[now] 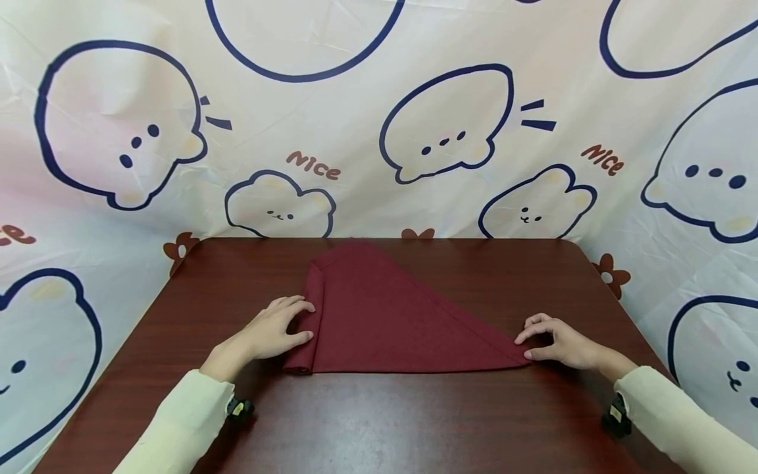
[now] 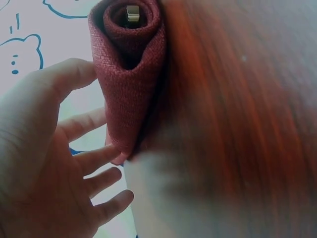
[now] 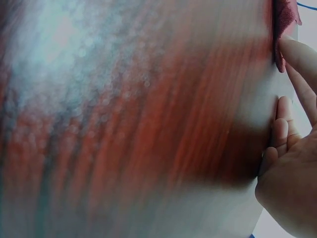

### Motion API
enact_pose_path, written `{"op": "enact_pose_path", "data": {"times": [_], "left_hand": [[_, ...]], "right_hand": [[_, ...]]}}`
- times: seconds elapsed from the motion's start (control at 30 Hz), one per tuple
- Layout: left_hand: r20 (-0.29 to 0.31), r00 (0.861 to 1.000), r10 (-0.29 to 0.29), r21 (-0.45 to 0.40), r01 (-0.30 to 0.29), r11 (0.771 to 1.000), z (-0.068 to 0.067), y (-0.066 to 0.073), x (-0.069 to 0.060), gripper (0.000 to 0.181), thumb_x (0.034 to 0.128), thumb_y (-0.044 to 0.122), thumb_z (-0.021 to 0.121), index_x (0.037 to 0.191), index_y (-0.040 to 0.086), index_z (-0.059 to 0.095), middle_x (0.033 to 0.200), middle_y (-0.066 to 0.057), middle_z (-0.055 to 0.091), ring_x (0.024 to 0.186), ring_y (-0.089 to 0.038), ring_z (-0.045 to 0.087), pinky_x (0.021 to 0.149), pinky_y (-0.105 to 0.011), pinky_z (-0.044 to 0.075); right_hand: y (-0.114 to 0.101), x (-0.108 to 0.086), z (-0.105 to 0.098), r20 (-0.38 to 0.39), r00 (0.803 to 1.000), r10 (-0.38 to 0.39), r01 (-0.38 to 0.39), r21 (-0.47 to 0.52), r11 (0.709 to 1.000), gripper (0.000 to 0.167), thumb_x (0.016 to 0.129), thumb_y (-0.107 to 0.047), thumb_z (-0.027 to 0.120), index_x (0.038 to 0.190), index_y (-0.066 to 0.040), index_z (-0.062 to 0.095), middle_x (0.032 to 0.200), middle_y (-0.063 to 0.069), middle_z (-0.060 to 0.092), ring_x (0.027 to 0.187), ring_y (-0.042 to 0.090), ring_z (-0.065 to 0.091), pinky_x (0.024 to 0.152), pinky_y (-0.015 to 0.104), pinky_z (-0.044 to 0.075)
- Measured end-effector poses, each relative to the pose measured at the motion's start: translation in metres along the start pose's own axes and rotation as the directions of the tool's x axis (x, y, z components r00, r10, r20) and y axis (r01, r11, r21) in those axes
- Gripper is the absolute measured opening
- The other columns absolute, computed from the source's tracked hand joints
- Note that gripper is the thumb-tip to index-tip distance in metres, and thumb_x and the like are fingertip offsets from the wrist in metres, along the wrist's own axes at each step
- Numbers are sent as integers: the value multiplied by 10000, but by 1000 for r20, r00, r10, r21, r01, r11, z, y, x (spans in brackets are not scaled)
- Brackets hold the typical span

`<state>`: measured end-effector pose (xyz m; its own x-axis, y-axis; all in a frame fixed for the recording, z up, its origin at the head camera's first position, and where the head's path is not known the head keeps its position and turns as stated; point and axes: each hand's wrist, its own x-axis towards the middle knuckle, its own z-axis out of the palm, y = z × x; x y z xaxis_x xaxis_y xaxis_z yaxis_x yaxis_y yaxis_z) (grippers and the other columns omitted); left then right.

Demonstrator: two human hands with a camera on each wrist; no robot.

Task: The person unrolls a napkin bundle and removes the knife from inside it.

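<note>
A dark red cloth (image 1: 385, 316) lies on the table, its left side wound into a roll and its right side tapering to a corner. My left hand (image 1: 269, 332) touches the roll (image 1: 314, 289) from the left, thumb and fingers spread apart. In the left wrist view the thumb tip meets the roll (image 2: 126, 79), and a small shiny metallic end (image 2: 132, 14) shows inside its spiral. At the cloth's right corner (image 3: 286, 25), my right hand (image 1: 559, 342) rests with thumb and forefinger touching it, their tips apart. Its other fingers are loosely bent.
The dark brown wooden table (image 1: 367, 428) has rounded far corners. A pale curtain (image 1: 355, 131) printed with cartoon faces hangs behind it and along both sides. Each wrist carries a small black device, such as the left one (image 1: 239, 409).
</note>
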<state>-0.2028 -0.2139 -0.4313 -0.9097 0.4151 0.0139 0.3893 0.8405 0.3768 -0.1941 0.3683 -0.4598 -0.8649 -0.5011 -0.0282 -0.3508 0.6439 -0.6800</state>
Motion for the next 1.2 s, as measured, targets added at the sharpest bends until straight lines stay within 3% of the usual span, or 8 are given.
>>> {"op": "enact_pose_path", "data": {"times": [0.73,1.2], "left_hand": [[25,998,66,56,-67,996,5,22,8,465,908,332,696,1333,161,616,1511,-165,500,1403,-400,418,1050,-670,396],[26,997,78,157,-81,984,10,20,5,508,885,339,735,1342,141,636,1505,-193,499,1388,-397,438,1031,-636,426]], "right_hand": [[6,-2,4,-7,1000,-12,12,13,1000,160,871,-214,789,1030,-203,774,1130,10,552,1047,-54,441,880,233,400],[0,0,0,6,1000,4,-4,10,1000,170,873,-219,786,1040,-190,773,1157,44,551,1053,-36,434,891,259,405]]}}
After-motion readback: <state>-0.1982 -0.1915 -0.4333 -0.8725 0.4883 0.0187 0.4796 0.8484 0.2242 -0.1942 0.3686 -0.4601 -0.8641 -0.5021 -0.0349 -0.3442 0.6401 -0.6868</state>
